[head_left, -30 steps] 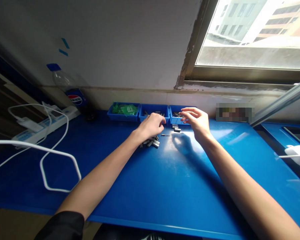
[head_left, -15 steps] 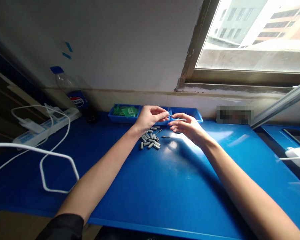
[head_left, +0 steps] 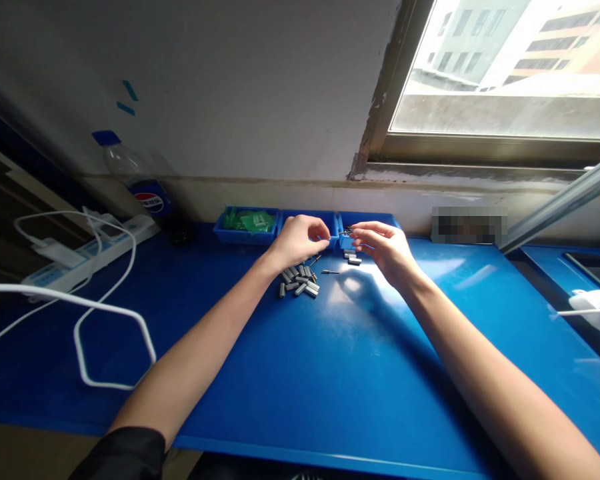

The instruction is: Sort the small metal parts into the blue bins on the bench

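Note:
My left hand [head_left: 300,241] is over the middle blue bin, thumb and forefinger curled together in a pinch; anything between the tips is too small to make out. Close by on the right, my right hand [head_left: 384,250] has its fingertips pinched at the front of the right blue bin [head_left: 393,220]. A thin metal pin [head_left: 345,232] seems to stick out from them, though bin contents behind blur it. Below my left hand lies a pile of small grey blocks [head_left: 300,289]. A slim metal pin [head_left: 331,272] rests right of the pile. Several more grey blocks [head_left: 355,261] lie under my right hand.
The left blue bin [head_left: 221,235] holds green plastic packets [head_left: 255,221]. A cola bottle [head_left: 153,200], a power strip [head_left: 87,257] and a looped white cable [head_left: 80,340] stand or lie to the left. A window [head_left: 505,100] is above right; a phone-like dark slab [head_left: 593,270] is far right.
My hands, which met around a thin metal piece, have moved apart. My right hand has shifted slightly right, uncovering grey blocks. The camera view has shifted a little.

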Demonstrator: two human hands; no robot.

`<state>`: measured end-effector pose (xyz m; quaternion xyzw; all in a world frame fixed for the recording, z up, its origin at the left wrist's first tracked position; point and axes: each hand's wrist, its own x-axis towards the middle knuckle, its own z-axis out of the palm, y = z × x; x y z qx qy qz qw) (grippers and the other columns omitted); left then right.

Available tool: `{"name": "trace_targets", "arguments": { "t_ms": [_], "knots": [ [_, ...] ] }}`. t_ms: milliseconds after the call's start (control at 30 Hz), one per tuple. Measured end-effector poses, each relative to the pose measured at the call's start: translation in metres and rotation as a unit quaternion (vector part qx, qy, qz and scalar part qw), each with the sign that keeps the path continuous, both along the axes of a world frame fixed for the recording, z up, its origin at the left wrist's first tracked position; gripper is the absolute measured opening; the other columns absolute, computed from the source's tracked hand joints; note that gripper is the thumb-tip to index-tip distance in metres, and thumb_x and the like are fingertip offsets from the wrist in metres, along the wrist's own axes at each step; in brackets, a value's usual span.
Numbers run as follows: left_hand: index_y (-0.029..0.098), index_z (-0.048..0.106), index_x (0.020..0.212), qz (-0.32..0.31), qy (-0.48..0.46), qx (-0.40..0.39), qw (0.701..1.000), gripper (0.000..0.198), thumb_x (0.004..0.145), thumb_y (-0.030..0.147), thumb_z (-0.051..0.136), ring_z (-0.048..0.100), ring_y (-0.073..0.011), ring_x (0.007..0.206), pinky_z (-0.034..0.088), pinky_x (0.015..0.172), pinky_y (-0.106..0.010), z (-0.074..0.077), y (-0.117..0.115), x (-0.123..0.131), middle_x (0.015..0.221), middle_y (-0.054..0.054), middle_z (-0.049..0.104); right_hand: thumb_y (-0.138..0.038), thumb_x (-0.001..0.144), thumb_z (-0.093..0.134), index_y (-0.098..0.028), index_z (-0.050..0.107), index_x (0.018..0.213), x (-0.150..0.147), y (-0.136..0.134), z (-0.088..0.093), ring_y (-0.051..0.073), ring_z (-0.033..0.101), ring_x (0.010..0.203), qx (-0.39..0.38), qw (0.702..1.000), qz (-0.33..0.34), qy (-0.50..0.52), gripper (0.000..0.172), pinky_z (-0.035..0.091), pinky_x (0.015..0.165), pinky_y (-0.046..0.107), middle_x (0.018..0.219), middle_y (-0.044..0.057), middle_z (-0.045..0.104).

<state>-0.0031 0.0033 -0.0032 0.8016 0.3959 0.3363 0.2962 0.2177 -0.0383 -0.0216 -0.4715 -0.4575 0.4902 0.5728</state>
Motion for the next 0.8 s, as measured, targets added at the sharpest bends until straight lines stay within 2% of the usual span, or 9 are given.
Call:
{"name": "trace_targets", "arguments": {
  "t_ms": [67,167,333,467,667,800],
  "knots": [
    [0.018,0.079,0.078,0.01,0.1,0.025,0.995,0.006,0.076,0.02,0.074,0.074,-0.0202,0.076,0.055,0.072,-0.027,-0.001,-0.001,-0.002,0.081,-0.006,0.079,-0.037,0.071,0.085,-0.02,0.08,0.089,0.002,0.001,0.002,0.018,0.071,0.071,0.022,0.998,-0.059,-0.031,0.025,0.057,0.068,0.031,0.084,0.006,0.079],
    [0.02,0.078,0.078,0.03,0.22,0.023,0.975,0.011,0.074,0.014,0.07,0.073,-0.0229,0.076,0.051,0.067,-0.029,-0.004,-0.006,0.0,0.083,-0.007,0.079,-0.035,0.074,0.078,-0.02,0.078,0.098,0.004,0.001,0.004,0.019,0.072,0.074,0.034,0.991,-0.116,-0.056,0.029,0.055,0.064,0.03,0.092,0.007,0.08],
    [0.022,0.076,0.085,0.037,0.298,0.048,0.953,0.025,0.072,0.005,0.064,0.072,-0.0242,0.075,0.049,0.067,-0.029,-0.009,-0.018,0.009,0.082,-0.007,0.076,-0.034,0.074,0.077,-0.02,0.076,0.097,0.0,0.0,0.003,0.017,0.07,0.069,0.027,0.99,-0.106,-0.086,0.027,0.056,0.064,0.03,0.089,0.006,0.08],
    [0.022,0.075,0.097,0.01,0.274,0.048,0.96,0.032,0.071,0.005,0.066,0.071,-0.0233,0.073,0.048,0.065,-0.028,-0.011,-0.02,0.013,0.082,-0.006,0.075,-0.037,0.075,0.079,-0.019,0.076,0.092,-0.002,0.0,-0.001,0.016,0.068,0.066,0.031,0.992,-0.067,-0.099,0.024,0.056,0.064,0.03,0.084,0.005,0.079],
    [0.018,0.081,0.111,-0.068,0.161,0.043,0.984,0.04,0.074,0.011,0.067,0.069,-0.0184,0.074,0.05,0.067,-0.024,-0.011,-0.012,0.012,0.085,-0.005,0.076,-0.034,0.075,0.078,-0.02,0.077,0.09,-0.003,0.0,-0.003,0.016,0.067,0.064,0.036,0.994,-0.029,-0.099,0.021,0.055,0.064,0.031,0.078,0.004,0.077],
    [0.018,0.084,0.109,-0.055,0.109,0.071,0.99,0.035,0.081,0.014,0.063,0.068,-0.016,0.074,0.053,0.072,-0.024,-0.002,-0.011,0.011,0.09,-0.007,0.075,-0.032,0.074,0.078,-0.019,0.077,0.089,-0.004,0.001,-0.003,0.016,0.066,0.063,0.033,0.995,-0.027,-0.091,0.019,0.055,0.064,0.03,0.077,0.004,0.077]
  ]
}}
